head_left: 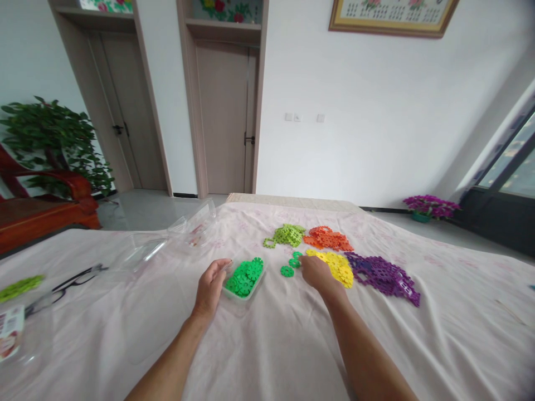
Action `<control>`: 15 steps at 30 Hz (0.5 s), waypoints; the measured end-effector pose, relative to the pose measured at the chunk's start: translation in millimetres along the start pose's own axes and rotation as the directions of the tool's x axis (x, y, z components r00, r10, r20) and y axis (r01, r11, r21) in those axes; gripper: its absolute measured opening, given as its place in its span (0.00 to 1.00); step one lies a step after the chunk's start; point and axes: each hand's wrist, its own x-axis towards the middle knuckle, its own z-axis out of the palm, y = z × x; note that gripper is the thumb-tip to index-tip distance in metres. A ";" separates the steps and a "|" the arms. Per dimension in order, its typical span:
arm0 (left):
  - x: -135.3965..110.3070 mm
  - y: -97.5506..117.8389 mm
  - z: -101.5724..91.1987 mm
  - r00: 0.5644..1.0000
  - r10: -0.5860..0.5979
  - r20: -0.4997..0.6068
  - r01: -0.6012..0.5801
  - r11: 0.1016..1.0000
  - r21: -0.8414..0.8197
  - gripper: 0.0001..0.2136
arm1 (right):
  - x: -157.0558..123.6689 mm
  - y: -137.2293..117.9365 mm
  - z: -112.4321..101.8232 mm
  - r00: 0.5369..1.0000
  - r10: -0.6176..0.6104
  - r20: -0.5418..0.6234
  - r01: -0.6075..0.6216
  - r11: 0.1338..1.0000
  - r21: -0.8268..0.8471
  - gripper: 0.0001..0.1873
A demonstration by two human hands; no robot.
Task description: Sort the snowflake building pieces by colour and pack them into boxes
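Observation:
A clear plastic container [241, 306] filled with green notched plastic discs [243, 278] rests on the cloth in front of me. My left hand [210, 287] grips its left side, thumb and fingers at the rim. To the right, a few loose green discs [287, 271] lie on the cloth. My right hand [316, 271] is beside them, back upward and fingers curled down; its fingertips are mostly hidden. It partly covers a pile of yellow pieces [340, 267]. Behind lie piles of lime-green pieces [289, 235] and orange pieces [328, 239]; purple pieces [382, 274] spread at the right.
Clear plastic packaging [194, 225] stands at the back left of the cloth-covered surface [167, 317]. Eyeglasses [67, 287], more lime pieces [20, 288] and a labelled clear container [25, 340] lie far left. A thin stick [510, 312] is at the right.

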 end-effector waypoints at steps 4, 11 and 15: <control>-0.6 0.4 -0.1 1.000 0.000 0.003 -0.001 1.000 0.001 0.15 | 2.8 2.7 -0.8 0.995 -0.093 0.042 0.087 0.988 0.129 0.17; -0.3 0.6 1.3 1.000 0.001 -0.005 -0.001 1.000 -0.016 0.15 | 7.7 23.4 -0.5 1.000 0.003 -0.028 0.002 0.989 0.147 0.19; -0.2 1.1 1.7 1.000 -0.010 -0.002 0.010 1.000 -0.023 0.15 | 10.0 17.8 12.4 0.996 -0.009 -0.084 0.023 0.985 0.171 0.28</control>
